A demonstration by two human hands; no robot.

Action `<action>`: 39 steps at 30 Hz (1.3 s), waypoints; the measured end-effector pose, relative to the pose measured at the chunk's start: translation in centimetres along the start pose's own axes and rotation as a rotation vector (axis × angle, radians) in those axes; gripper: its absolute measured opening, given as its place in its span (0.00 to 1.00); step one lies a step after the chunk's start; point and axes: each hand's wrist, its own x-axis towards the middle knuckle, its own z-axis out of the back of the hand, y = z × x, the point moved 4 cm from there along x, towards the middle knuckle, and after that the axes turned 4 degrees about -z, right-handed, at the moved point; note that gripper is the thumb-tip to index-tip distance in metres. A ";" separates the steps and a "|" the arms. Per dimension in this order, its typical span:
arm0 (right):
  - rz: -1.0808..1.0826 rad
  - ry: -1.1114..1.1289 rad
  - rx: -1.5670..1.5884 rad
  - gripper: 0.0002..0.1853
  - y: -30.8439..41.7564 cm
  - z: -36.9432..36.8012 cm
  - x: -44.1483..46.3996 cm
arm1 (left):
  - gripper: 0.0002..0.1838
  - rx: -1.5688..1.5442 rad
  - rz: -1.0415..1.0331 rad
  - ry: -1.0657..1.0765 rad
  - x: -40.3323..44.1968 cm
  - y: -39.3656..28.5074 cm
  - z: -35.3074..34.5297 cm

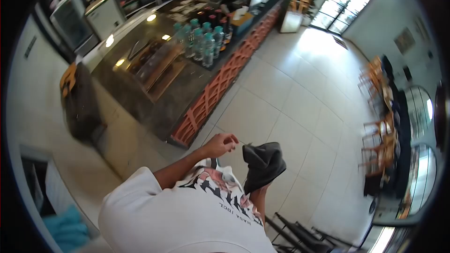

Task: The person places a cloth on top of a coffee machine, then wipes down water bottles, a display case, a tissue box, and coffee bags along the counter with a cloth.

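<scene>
- Left hand (pixel 220 145): raised in front of the chest, elbow bent, forearm slanting up from the white sleeve. Fingers loosely curled, nothing visible in them; just beside the dark cloth, with a gap of floor showing between.
- Right hand: behind the dark cloth (pixel 264 161), so no point on it; the right forearm (pixel 259 200) runs up close to the shirt's edge and disappears beneath the folds. Cloth borne on this hand; cannot tell whether the fingers are clenched in it or merely under it.
- Cloth: in mid-air, creased and bunched, upper part wide, lower part hanging toward the wrist. Tiled floor (pixel 262 112) behind it.
- Counter (pixel 185 96): beyond the left hand, its near corner closest to the fingers. Orange lattice (pixel 211 93) down the side below its right edge.
- On the counter: teal-capped bottles (pixel 204 44) grouped by the right edge, well apart from both hands.
</scene>
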 end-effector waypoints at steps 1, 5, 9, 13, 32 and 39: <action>-0.007 0.056 0.190 0.05 0.0 0.0 1.4 | 0.08 -0.029 -0.010 -0.108 0.1 0.4 0.7; 0.452 -0.054 0.498 0.03 0.5 -1.1 6.4 | 0.08 -0.240 0.039 -0.451 -0.3 -1.2 4.2; 0.149 0.076 0.817 0.03 -1.3 -6.5 9.8 | 0.09 -0.155 -0.038 -0.726 2.4 -0.2 9.4; -0.169 0.313 1.018 0.14 -2.4 -12.5 13.0 | 0.14 0.120 -0.289 -0.936 7.8 -1.1 16.2; 0.440 0.211 0.070 0.16 8.1 -20.5 31.2 | 0.19 0.698 -0.358 -1.079 15.7 -7.5 24.9; 0.611 0.474 0.186 0.25 10.3 -21.5 33.2 | 0.28 0.818 -0.375 -1.018 16.3 -5.8 21.6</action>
